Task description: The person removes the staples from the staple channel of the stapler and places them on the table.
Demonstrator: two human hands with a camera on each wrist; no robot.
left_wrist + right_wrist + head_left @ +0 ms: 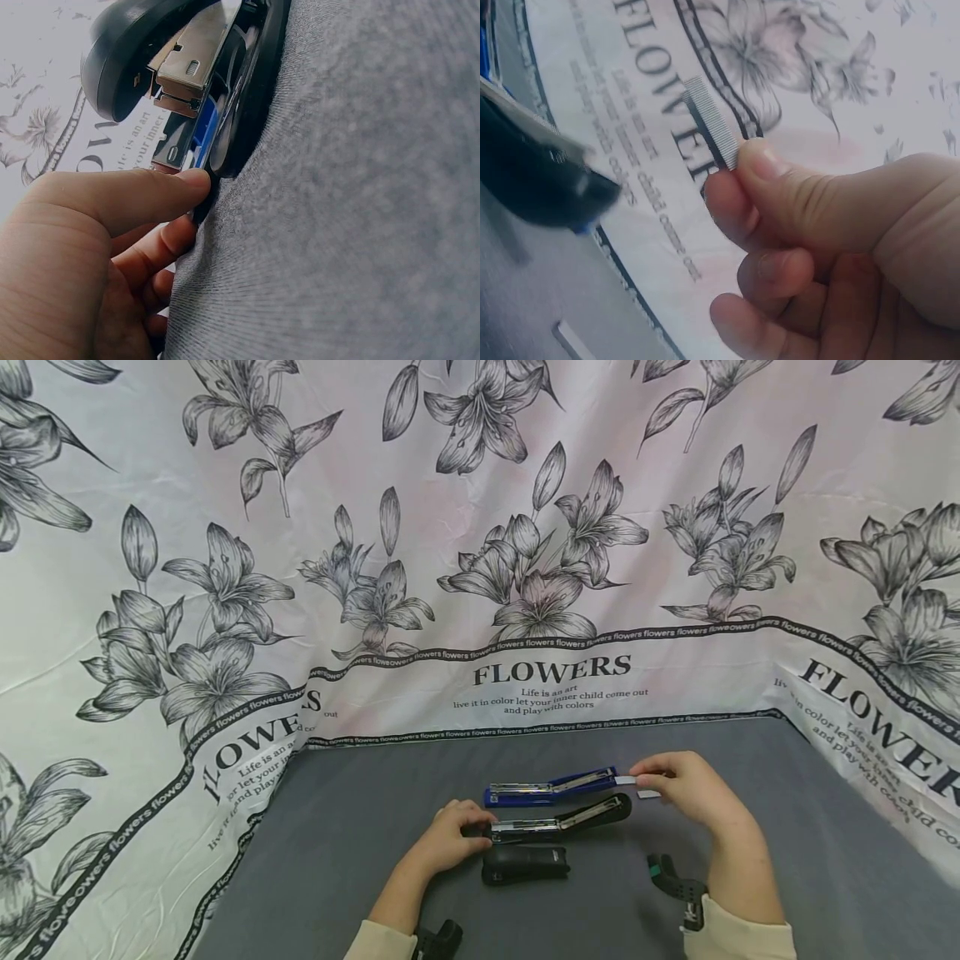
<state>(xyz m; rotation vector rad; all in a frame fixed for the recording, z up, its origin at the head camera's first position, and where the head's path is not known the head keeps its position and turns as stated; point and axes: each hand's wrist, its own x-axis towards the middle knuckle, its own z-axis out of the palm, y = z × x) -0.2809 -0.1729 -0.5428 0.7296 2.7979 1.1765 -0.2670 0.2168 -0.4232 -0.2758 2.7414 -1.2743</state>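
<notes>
In the head view an opened black stapler (592, 812) lies with its metal staple channel showing. My left hand (452, 837) pinches its left end between thumb and index finger. Just behind it is an opened blue stapler (517, 793), and in front lies a closed black stapler (525, 865). To the right, my right hand (693, 789) holds a strip of staples (711, 124) between thumb and index fingertip, raised near the right ends of the opened staplers. The other right-hand fingers are loosely curled.
A second staple strip (648, 794) lies on the grey cloth surface (360, 827) below the right hand. White floral fabric (555, 693) rises behind and at both sides. Black straps (678, 889) are worn at the wrists.
</notes>
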